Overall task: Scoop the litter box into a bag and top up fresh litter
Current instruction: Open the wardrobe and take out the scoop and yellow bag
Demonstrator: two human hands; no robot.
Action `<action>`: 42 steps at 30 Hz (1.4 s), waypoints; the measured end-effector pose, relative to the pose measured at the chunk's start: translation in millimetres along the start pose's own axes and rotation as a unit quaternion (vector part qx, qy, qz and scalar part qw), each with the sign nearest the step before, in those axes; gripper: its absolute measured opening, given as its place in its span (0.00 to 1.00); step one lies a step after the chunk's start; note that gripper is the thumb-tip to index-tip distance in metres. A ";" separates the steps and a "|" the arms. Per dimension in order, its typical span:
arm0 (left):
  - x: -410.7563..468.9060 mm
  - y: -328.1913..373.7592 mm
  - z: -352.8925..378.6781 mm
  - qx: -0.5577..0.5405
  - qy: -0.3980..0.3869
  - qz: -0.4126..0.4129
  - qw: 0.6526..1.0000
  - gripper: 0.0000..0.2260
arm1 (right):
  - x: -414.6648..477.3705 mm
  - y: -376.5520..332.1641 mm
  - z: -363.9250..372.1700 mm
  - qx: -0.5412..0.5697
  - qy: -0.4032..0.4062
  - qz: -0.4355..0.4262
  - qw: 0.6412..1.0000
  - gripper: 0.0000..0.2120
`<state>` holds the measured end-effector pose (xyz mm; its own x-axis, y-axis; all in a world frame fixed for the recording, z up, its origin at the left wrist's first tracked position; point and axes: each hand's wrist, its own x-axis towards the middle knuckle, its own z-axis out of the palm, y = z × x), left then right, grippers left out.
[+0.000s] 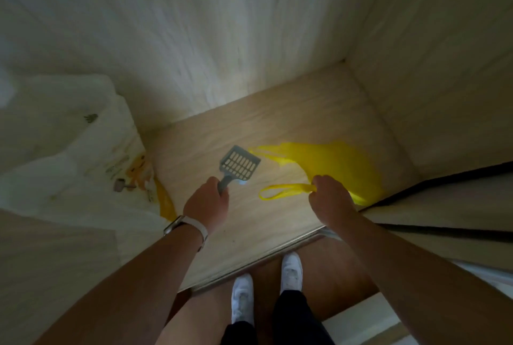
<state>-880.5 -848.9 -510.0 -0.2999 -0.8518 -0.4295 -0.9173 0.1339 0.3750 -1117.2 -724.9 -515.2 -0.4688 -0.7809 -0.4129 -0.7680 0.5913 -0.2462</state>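
Note:
A grey slotted litter scoop [238, 164] lies over the light wooden shelf floor [249, 222] of a cupboard, and my left hand [206, 203] is closed around its handle. A yellow plastic bag [333, 164] lies flat on the shelf to the right. My right hand [330, 196] pinches one of the bag's looped handles near the shelf's front edge. A large white sack with printed cartoon pictures [83, 156] leans at the left; it may hold litter. No litter box is in view.
The cupboard's back wall [208, 39] and right wall [430, 81] close in the shelf. A dark-edged door or panel [444, 205] juts in at the right. My white shoes [266, 289] stand on a brown floor below the shelf edge.

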 end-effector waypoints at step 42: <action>-402.8 -26.0 -76.5 -0.338 0.415 -0.187 0.824 0.09 | -231.7 -163.0 -108.8 0.075 -0.093 -0.484 0.867 0.04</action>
<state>-715.8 -548.0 -283.9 0.5101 -0.8600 -0.0136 -0.4662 -0.2897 0.8359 -930.8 -662.3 -284.0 0.4529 -0.8879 -0.0808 -0.6906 -0.2920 -0.6617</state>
